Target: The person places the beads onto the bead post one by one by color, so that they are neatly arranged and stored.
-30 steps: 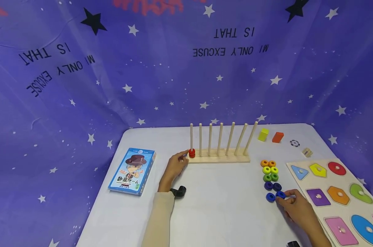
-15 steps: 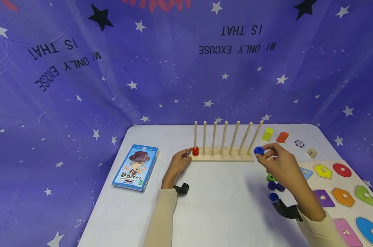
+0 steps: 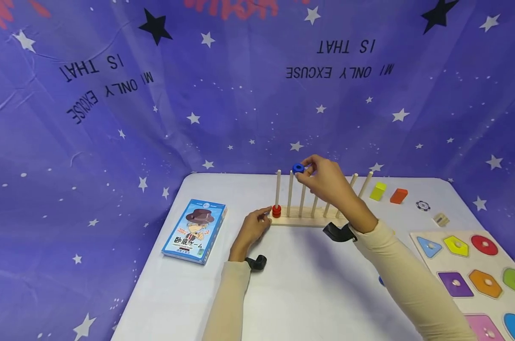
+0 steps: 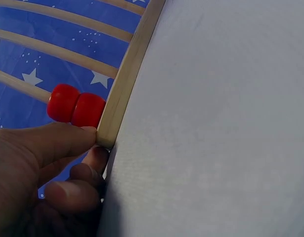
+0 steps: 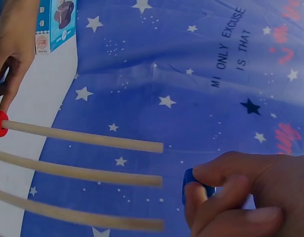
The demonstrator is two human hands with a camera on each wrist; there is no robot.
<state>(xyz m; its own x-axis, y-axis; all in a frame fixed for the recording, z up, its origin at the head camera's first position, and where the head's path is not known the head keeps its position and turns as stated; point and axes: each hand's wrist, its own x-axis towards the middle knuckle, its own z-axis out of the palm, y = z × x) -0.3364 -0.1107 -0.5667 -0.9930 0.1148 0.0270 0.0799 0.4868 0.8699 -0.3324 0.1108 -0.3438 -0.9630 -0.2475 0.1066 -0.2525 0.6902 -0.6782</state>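
Holds a blue ring (image 3: 298, 171) up in the right hand (image 3: 327, 180), pinched between thumb and fingers, near the tops of the second peg (image 3: 289, 195) and third peg (image 3: 302, 201), counted from the left hand (image 3: 254, 228). Not yet threaded on either: in the right wrist view, shows clear of the peg tips. Seems, then, to be at the step of lining up with a peg, with two red rings (image 3: 276, 211) already stacked on the first peg (image 3: 277, 189), just beside the left fingertips.

Probably calls next for centring the hole over one tip, likely the second, keeping level, then releasing. Could catch on the tip if tilted.

Touches the near end of the wooden base (image 3: 308, 221) with the left fingertips, perhaps for steadying; cannot tell whether clamped there or merely resting.

Looks glossy blue, small and round, with a dark hole through the middle; half hidden behind fingers from the right wrist.
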